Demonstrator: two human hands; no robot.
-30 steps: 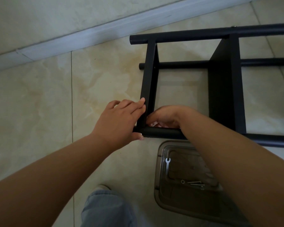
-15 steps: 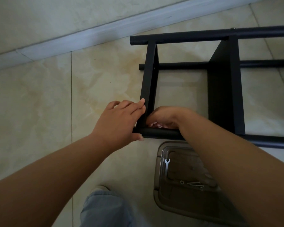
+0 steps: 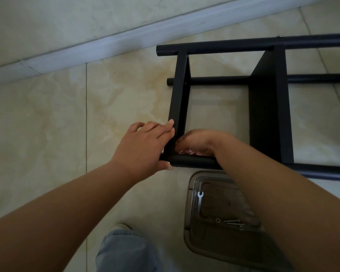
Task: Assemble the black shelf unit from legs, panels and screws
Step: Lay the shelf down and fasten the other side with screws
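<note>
While the left hand [image 3: 145, 146] grips the near leg [image 3: 192, 160] and end panel [image 3: 180, 95], the right hand [image 3: 196, 141], curled inside, hides its hold; stiff, light shelf.

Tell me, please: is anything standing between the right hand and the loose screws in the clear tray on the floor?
Only the person's own right forearm, which lies across the tray and hides part of it. The screws lie uncovered in the tray beside a small spanner. The right hand is tucked inside the shelf frame, behind the near leg.
</note>
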